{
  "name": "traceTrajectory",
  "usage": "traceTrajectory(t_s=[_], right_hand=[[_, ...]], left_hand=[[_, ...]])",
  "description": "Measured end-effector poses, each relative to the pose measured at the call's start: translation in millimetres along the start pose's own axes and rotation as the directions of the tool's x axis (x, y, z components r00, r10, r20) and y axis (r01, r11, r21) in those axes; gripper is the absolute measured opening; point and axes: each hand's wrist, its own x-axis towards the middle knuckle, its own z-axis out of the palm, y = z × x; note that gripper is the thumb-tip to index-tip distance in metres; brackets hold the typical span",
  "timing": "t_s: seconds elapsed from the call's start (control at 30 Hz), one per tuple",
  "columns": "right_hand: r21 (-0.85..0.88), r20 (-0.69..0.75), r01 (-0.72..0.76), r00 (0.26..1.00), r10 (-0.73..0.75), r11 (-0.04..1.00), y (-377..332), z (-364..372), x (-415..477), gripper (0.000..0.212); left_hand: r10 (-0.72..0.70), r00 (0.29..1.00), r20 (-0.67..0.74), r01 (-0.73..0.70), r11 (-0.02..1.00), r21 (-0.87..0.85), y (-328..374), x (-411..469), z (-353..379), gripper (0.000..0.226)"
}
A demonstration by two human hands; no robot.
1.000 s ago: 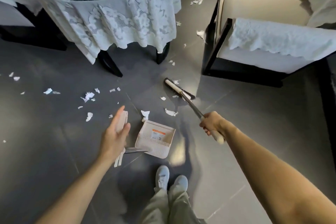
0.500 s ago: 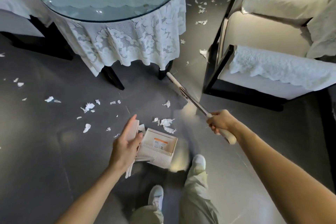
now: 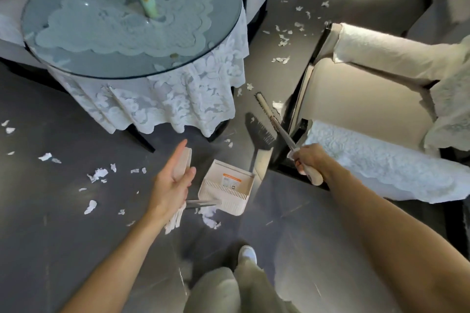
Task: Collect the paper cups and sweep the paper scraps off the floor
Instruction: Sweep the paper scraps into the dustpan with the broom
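- The right hand (image 3: 306, 160) has its fingers clenched round the pale grip of a long-handled broom (image 3: 265, 108) with a metal shaft. A second ago the bristle head rested on the dark tiled floor (image 3: 63, 223) by the pan. Now it is stretched out into the gap between the round glass-topped table (image 3: 101, 40) with its white lace cloth and the cream upholstered armchair (image 3: 368, 99). Its shadow falls apart from it, so it is probably lifted.
- The head sits just beside a white torn scrap (image 3: 278, 105) at the armchair's dark frame, likely the next stroke's target.
- The left hand (image 3: 170, 183) keeps what looks like a nested stack of pale paper cups (image 3: 186, 160) against the palm, thumb hooked over it and forefinger straight. The view is too blurred to be sure of the stack's make-up.
- The thin metal handle of the beige plastic dustpan (image 3: 229, 185) runs into the same hand.
- The small heap (image 3: 209, 220) that lay at the pan's mouth half a second ago now shows behind its rear edge, so the pan has passed over it and it remains uncollected.
- White paper scraps (image 3: 98, 174) are scattered on the left, with more beyond the table. Sweeping looks barely begun.
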Motion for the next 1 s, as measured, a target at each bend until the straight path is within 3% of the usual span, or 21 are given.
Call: traceTrajectory(t_s=[0.2,0.43,0.57,0.7,0.83,1.0], right_hand=[[-0.057,-0.035,0.006,0.999,-0.008,0.998,-41.6,-18.6,79.9,0.023],[-0.155,-0.049,-0.051,0.998,0.044,0.987,-86.8,-29.3,179.6,0.014],[-0.231,-0.032,-0.068,0.998,0.062,0.970,-97.2,-31.8,226.9,0.012],[-0.287,0.063,-0.062,0.994,0.084,0.956,-101.8,-28.5,225.8,0.017],[-0.376,0.061,-0.032,0.996,0.059,0.926,-93.4,-21.8,198.8,0.013],[-0.478,0.223,0.056,0.973,0.060,0.877,-60.4,-4.1,136.6,0.014]], left_hand=[[-0.014,0.998,0.055,0.015,1.000,-0.006,41.3,69.5,56.3,0.057],[0.029,0.993,0.115,-0.019,0.996,-0.089,46.2,164.4,92.2,0.059],[0.029,0.991,0.134,-0.026,0.999,-0.022,51.6,194.6,100.4,0.061],[0.010,0.990,0.139,-0.013,1.000,0.025,52.0,211.6,97.9,0.058],[-0.012,0.992,0.127,0.006,0.999,0.047,49.4,201.2,95.0,0.060],[-0.021,0.998,0.063,0.023,1.000,-0.019,47.9,153.5,86.4,0.062]])
